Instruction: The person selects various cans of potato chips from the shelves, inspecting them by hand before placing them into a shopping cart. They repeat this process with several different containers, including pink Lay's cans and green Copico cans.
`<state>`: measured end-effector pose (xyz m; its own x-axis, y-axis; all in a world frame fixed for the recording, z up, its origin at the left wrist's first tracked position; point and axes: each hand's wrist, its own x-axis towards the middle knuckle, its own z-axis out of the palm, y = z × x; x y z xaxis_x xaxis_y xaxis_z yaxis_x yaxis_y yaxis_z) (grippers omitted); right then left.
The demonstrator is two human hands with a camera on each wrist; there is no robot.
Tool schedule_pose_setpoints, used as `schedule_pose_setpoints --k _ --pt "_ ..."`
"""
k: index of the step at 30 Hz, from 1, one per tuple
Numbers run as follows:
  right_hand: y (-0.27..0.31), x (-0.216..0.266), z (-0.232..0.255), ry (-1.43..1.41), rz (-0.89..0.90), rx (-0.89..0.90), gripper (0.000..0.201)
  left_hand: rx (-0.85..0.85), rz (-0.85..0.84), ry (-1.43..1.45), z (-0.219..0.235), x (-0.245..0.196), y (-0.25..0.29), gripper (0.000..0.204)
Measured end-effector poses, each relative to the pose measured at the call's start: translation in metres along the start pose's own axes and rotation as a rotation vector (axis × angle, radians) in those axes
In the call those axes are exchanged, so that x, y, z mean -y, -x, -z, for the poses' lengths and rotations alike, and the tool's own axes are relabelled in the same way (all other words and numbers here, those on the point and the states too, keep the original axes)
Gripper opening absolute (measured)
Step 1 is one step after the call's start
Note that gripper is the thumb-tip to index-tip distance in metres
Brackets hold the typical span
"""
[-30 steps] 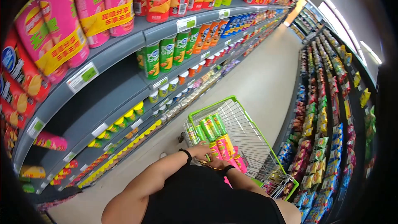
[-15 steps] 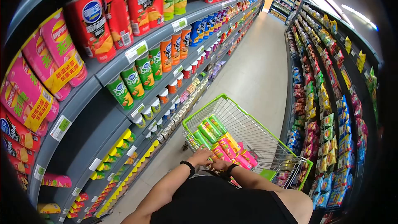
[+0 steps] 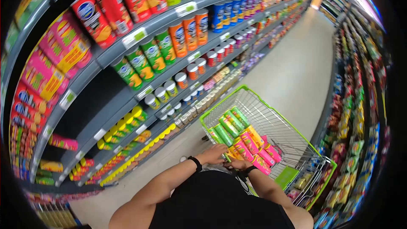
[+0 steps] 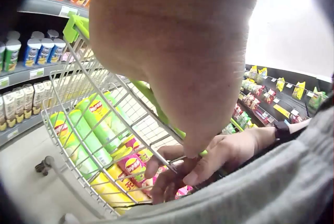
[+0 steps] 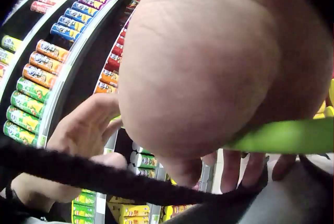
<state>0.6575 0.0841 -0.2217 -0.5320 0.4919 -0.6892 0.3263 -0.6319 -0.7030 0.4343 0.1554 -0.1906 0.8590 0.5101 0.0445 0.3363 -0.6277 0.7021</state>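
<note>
A shopping cart with a green rim (image 3: 271, 111) stands right in front of the person. My left hand (image 3: 213, 154) grips its near side rim, the fingers partly hidden behind the palm. Close beside it, my right hand (image 3: 239, 165) holds the same rim; in the right wrist view its fingers (image 5: 242, 172) curl below the green bar (image 5: 292, 136). Inside the cart lie green chip canisters (image 3: 229, 128), pink chip canisters (image 3: 266, 157) and yellow ones (image 3: 254, 135), on their sides near the hands. The left wrist view shows the cans through the wire mesh (image 4: 94, 151).
Shelves of chip canisters (image 3: 182, 38) run along the left, with a dark gap (image 3: 95, 101) on one shelf. Racks of bagged snacks (image 3: 352, 157) line the right. The pale aisle floor (image 3: 292, 63) stretches ahead, and a green seat panel (image 3: 287, 177) sits inside the cart.
The cart and both hands have shifted rightward in the head view, and more of the canisters shows. The shelves have also shifted in view. Both hands stay on the rim.
</note>
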Motion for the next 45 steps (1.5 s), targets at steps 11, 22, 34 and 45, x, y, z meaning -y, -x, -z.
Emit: schedule_pose_setpoints --k 11,22,34,45 --pt "0.011 -0.034 0.028 0.012 -0.040 -0.212 0.043 -0.520 0.501 0.239 0.090 0.036 0.109 0.023" --pt "-0.001 -0.040 0.052 -0.172 -0.091 -0.240 0.037 -1.396 0.477 -0.339 0.324 0.036 0.143 0.047" --pt "0.011 -0.021 0.027 -0.045 -0.101 -0.587 0.047 -1.308 0.747 -0.268 0.400 0.096 0.146 0.076" --pt "0.004 -0.019 0.015 -0.027 -0.150 -0.555 0.044 -1.284 0.725 -0.308 0.401 0.077 0.159 0.063"
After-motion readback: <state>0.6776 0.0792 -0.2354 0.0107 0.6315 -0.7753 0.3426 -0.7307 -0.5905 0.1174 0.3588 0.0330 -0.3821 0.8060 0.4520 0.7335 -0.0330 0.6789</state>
